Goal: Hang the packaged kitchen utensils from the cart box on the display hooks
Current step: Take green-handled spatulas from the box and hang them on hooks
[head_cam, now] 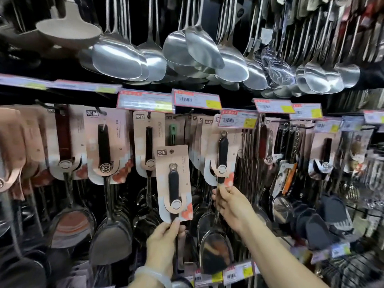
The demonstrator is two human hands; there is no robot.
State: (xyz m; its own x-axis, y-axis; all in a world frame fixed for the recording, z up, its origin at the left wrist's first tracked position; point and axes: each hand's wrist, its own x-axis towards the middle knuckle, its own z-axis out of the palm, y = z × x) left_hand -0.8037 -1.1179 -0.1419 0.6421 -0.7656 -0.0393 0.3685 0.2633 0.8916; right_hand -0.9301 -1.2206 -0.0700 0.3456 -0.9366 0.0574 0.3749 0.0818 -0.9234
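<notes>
A person's left hand (164,238) is gripping, fingers clamped on its shaft, a black-handled steel spatula on a pink backing card (174,181), raised but not yet hung. Just right of that card, the right hand (230,206) is pinching the shaft of a matching carded spatula (222,154) already hanging. Above that one, a white and yellow price tag (239,119) is crowding the hook. The cart box is out of frame, so remaining stock cannot be judged.

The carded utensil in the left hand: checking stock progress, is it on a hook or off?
Off. The carded utensil is held up by the left hand; its hang hole is empty.
</notes>
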